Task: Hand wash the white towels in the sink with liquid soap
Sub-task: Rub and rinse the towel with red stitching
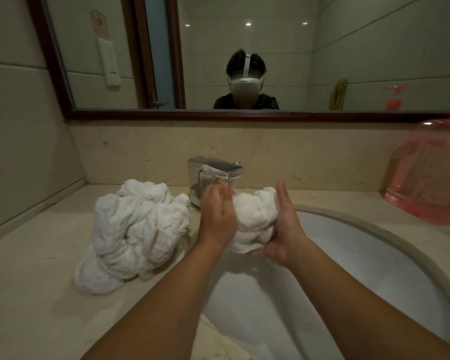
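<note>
A wet, bunched white towel (253,219) with suds on it is held over the white sink (390,258), just below the chrome faucet (213,175). My left hand (217,219) presses against its left side, wet and slightly blurred. From below and from the right my right hand (283,229) cups the towel, thumb pointing up. A heap of crumpled white towels (135,235) lies on the counter left of the sink. A large clear bottle of pink liquid soap (426,175) stands at the right edge of the counter.
The beige stone counter (31,281) runs to the left wall. Above the backsplash a wood-framed mirror (244,115) reflects a person wearing a headset. Some pale cloth shows at the sink's front edge (218,341).
</note>
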